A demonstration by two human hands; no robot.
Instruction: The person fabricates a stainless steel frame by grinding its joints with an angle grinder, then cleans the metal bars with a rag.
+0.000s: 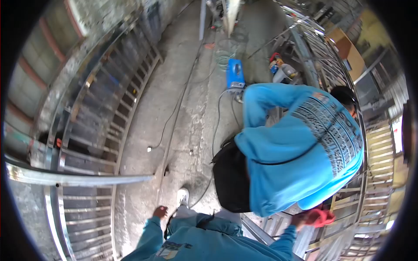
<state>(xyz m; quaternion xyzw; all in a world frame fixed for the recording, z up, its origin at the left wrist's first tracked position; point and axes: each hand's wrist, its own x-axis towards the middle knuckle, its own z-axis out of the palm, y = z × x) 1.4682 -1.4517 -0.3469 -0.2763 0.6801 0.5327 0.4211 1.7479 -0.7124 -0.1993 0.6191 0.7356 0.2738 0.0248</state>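
Note:
My left hand (160, 212) hangs low beside my leg, its fingers loosely curled with nothing visible in them. Below it on the floor is my white shoe (183, 197). Out to the right, my right hand (299, 220) grips a crumpled red cloth (320, 217), close over a rack of metal bars. A person in a blue printed shirt (300, 135) and black trousers (230, 178) bends over just ahead of me to the right; that person's hands are hidden.
A blue machine box (235, 75) with cables stands on the concrete floor (191, 122). Barred metal frames (126, 106) lean along the left, with a metal beam (104, 179) jutting inward. More metal frames (379, 150) line the right. A cable (216, 126) crosses the floor ahead.

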